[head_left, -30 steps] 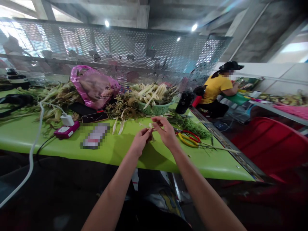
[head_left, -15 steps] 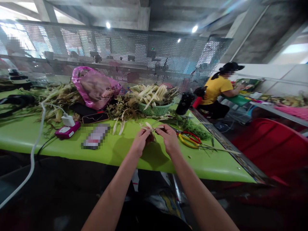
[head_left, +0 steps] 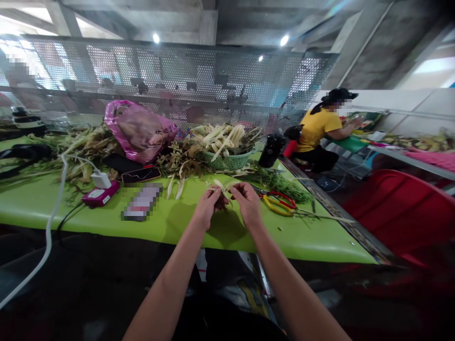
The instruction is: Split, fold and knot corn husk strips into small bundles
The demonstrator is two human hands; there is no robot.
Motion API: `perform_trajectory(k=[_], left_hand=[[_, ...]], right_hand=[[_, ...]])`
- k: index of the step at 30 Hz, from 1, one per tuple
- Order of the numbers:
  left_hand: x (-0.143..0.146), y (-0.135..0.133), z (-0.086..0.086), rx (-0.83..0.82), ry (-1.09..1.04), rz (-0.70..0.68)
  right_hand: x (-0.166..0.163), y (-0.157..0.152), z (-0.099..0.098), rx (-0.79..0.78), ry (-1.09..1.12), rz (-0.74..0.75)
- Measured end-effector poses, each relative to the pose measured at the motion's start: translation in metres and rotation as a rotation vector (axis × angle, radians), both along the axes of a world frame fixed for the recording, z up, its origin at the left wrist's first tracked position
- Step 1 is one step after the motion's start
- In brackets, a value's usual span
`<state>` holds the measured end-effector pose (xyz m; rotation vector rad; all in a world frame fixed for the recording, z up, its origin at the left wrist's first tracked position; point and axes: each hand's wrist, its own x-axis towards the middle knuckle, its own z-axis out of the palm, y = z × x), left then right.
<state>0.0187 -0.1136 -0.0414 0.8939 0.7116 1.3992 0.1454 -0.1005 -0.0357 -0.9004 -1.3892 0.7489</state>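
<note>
Pale, dry husk strips (head_left: 223, 189) cross each other between my two hands, just above the green table top (head_left: 170, 227). My left hand (head_left: 209, 203) is closed, with thumb and fingers pinching the strips from the left. From the right, my right hand (head_left: 246, 199) pinches the other side of the same strips. The fingers hide part of the strips. To the right of my right hand lie scissors with yellow and red handles (head_left: 279, 208). Behind my hands stands a green basket (head_left: 231, 162) heaped with cut husk pieces (head_left: 227, 139).
A pink plastic bag (head_left: 135, 132), a phone (head_left: 142, 201), a second dark phone (head_left: 141, 174) and a magenta power block (head_left: 101, 194) lie to the left. Green stems (head_left: 287, 184) and a black bottle (head_left: 272, 150) are at the right. A person in yellow (head_left: 316, 128) sits beyond.
My right-hand fingers have shifted slightly on the husk strips, and the left fingers have curled a little. Both hands keep their grip. The view has tilted slightly.
</note>
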Motion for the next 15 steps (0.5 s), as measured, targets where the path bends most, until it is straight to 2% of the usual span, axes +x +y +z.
perform_trajectory(k=[4,8,15], left_hand=[[-0.0017,0.0018,-0.0012,0.009,0.044,0.093],[-0.0016,0.0013,-0.0008,0.045,0.073,0.132],[-0.0020,-0.0019,0.0021,0.090,0.054,-0.002]], right_hand=[[-0.0040,-0.0053,0.0000,-0.050,-0.124,0.084],[-0.0072,-0.0088,0.0009,0.002,-0.245,0.005],[-0.0030,-0.0071,0.0003,0.024,-0.234,0.014]])
